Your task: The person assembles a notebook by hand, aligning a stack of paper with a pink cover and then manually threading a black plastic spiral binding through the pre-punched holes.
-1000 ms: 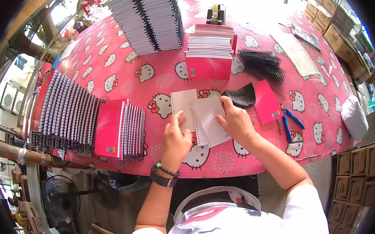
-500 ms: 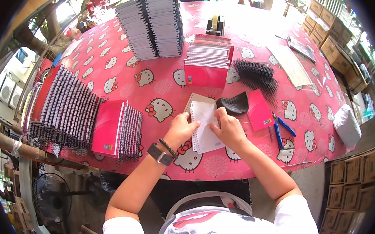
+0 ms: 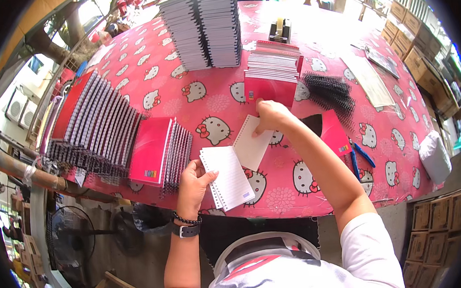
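Observation:
My left hand grips a small sheaf of white lined sheets, punched along one edge, with the thumb on top. Just right of it lies a beige punched card, slightly tilted and partly under the sheaf. Over the card's top end reaches my right hand, thumb and forefinger apart. Its forefinger meets the lower edge of a pink cover on a stack of pink-covered punched booklets. Behind my right forearm, a black piece is mostly hidden, beside a loose pink cover.
Wire-bound notebooks and pink notebooks stand at the left. Tall notebook stacks rise at the back, near a tape dispenser. Black binding coils, blue-handled pliers and a white package lie to the right.
My left hand has drawn the white sheets left and nearer, baring the beige card. My right hand has left the sheets and moved up toward the pink booklet stack. The view has shifted slightly.

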{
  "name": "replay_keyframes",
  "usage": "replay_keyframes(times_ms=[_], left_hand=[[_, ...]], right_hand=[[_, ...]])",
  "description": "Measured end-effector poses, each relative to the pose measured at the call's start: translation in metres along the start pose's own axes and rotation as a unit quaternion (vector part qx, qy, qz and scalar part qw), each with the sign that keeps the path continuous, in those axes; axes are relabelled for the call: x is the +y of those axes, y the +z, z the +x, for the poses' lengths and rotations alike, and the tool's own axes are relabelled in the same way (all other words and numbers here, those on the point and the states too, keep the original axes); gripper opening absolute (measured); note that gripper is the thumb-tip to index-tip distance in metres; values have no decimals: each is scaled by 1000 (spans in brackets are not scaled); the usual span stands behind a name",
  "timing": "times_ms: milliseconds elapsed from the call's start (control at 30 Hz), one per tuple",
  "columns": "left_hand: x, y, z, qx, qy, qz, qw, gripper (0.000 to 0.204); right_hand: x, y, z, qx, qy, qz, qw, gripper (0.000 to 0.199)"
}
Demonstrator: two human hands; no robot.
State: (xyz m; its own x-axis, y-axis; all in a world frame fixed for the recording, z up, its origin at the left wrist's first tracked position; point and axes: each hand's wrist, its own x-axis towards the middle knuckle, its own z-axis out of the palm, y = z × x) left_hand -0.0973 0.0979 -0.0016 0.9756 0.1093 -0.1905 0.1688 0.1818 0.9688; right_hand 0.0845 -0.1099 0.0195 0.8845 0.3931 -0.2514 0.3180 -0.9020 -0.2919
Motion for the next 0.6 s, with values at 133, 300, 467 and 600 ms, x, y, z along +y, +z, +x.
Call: replay_keyframes(times_ms=[133,300,467,600], left_hand=[[-4,3,-7,56,27,-37,997,49],[-10,11,0,72,43,-22,996,60],[13,46,-3,64,9,-66,996,66],[12,54,-3,39,13,-66,997,61]], right_hand=[[-9,-4,-21,106,-91,61,988,35],[-34,17,-108,307,-305,163,887,17],[-16,48,-146,296,-320,278,856,18],[-12,64,-160,338,-329,310,826,21]])
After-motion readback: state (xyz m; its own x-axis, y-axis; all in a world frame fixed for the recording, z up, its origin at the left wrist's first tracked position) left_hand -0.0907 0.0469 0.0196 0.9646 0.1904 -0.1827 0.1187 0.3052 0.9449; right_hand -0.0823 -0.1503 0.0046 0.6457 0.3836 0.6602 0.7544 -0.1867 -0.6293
